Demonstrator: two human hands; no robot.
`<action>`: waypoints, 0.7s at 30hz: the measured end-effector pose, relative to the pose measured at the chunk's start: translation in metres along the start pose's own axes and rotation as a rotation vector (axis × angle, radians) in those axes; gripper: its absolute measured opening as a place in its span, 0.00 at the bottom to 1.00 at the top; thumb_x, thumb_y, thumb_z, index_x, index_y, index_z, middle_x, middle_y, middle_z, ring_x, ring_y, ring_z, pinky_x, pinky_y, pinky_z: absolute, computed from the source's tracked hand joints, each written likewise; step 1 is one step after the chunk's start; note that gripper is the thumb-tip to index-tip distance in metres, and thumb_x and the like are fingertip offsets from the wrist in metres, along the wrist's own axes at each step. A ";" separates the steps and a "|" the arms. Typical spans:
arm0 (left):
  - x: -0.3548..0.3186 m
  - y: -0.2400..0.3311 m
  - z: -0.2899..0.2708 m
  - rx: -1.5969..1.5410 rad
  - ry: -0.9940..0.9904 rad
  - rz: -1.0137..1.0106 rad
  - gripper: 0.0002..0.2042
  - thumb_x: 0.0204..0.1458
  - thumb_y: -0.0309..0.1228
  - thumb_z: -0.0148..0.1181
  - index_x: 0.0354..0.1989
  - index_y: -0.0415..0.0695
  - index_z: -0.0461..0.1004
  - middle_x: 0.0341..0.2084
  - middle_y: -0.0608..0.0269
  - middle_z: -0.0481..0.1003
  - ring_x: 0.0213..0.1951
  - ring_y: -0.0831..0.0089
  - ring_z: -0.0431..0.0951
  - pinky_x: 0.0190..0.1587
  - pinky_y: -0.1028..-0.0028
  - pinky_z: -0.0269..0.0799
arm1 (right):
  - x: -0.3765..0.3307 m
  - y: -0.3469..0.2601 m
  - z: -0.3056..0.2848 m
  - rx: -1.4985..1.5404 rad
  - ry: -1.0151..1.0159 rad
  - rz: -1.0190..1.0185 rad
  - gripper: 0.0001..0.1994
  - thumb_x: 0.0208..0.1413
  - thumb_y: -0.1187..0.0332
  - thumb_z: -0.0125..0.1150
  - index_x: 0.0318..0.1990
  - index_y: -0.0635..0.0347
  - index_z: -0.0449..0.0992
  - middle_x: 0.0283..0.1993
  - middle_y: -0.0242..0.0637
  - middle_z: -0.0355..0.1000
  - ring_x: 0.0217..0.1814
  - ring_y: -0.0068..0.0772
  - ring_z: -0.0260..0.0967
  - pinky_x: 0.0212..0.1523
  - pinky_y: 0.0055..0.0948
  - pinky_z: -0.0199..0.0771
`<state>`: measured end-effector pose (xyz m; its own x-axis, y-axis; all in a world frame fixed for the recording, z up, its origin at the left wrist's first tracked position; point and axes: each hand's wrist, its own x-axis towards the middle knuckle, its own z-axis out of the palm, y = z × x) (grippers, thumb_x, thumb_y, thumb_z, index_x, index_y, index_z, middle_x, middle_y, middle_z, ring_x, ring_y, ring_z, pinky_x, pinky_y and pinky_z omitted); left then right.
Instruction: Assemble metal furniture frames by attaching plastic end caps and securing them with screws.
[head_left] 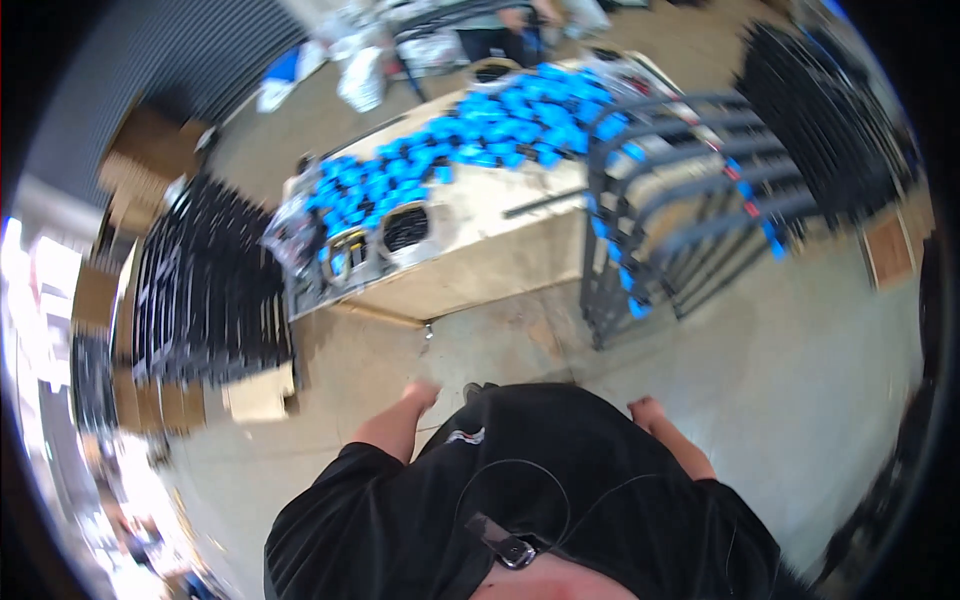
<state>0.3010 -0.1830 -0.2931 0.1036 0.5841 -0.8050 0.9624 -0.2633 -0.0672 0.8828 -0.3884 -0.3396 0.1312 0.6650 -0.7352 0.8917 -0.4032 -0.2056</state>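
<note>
My left hand (425, 393) hangs low beside my body, over the floor, smeared by motion so its fingers do not show clearly. On the other side, my right hand (647, 411) hangs at my side, small and blurred, its fingers hard to make out. I see nothing in either hand. Ahead of both stands a worktable (480, 268), with a heap of blue and black pieces (500, 120) spread along its top. The right hand is nearest to several dark bent tube frames (690, 185) at the table's right end, which carry blue pieces.
A tall stack of black frames (210, 290) stands left of the table, near cardboard boxes (150, 160). Another black stack (815, 120) is at the far right. An open bag of black parts (405, 228) sits on the table's front edge. A person (495, 30) stands behind the table.
</note>
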 end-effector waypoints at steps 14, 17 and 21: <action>-0.170 -0.163 0.320 -1.159 -0.120 -0.628 0.18 0.58 0.47 0.56 0.37 0.45 0.84 0.40 0.57 0.82 0.44 0.62 0.83 0.45 0.65 0.77 | 0.119 -0.295 -0.096 0.481 -0.097 0.052 0.06 0.60 0.66 0.59 0.40 0.55 0.72 0.18 0.33 0.60 0.11 0.31 0.56 0.10 0.33 0.55; -0.156 -0.170 0.296 -1.233 -0.046 -0.472 0.23 0.51 0.52 0.65 0.47 0.48 0.84 0.52 0.56 0.81 0.53 0.60 0.81 0.54 0.65 0.75 | 0.109 -0.431 -0.087 0.562 -0.227 -0.196 0.08 0.60 0.64 0.64 0.38 0.57 0.74 0.22 0.28 0.66 0.19 0.25 0.65 0.16 0.28 0.63; -0.155 -0.206 0.230 -1.527 0.206 -0.574 0.24 0.54 0.51 0.62 0.50 0.45 0.82 0.48 0.53 0.82 0.51 0.58 0.82 0.55 0.63 0.76 | 0.096 -0.583 -0.055 -0.042 -0.066 -0.772 0.14 0.57 0.57 0.66 0.40 0.59 0.83 0.33 0.41 0.81 0.36 0.37 0.79 0.41 0.36 0.79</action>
<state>0.0294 -0.3958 -0.2898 -0.4227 0.4510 -0.7861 0.2129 0.8925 0.3976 0.3988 -0.0551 -0.2545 -0.5592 0.7084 -0.4306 0.7354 0.1842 -0.6521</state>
